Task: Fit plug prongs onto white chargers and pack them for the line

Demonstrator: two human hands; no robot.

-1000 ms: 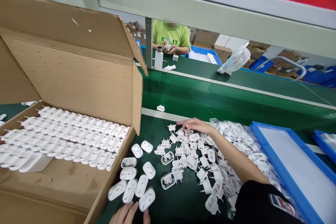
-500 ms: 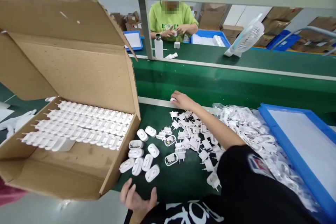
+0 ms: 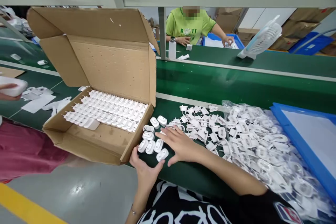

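Note:
My left hand (image 3: 147,169) is at the near table edge, thumb and fingers spread around the near side of a cluster of white oval charger housings (image 3: 150,147). Its thumb tip meets the nearest housing. Palm down, my right hand (image 3: 181,145) reaches over the cluster's right side with fingers stretched out; a bit of white shows by its fingertips, and what lies beneath the palm is hidden. Beyond that hand lies a loose pile of white plug pieces with pins (image 3: 202,122). To the left, an open cardboard box (image 3: 110,143) holds rows of white chargers (image 3: 112,112).
A clear plastic bag of white parts (image 3: 262,150) and a blue tray (image 3: 312,147) lie at right. Across the green bench sits a person in a green shirt (image 3: 187,24), near a bottle (image 3: 172,49) and a fan (image 3: 262,38). Another person's red-clad arm (image 3: 28,150) is at left.
My right hand has come back from the far bench edge to the housings. My left hand has moved up against them. The view has swung left, and the person across now reaches into a blue tray.

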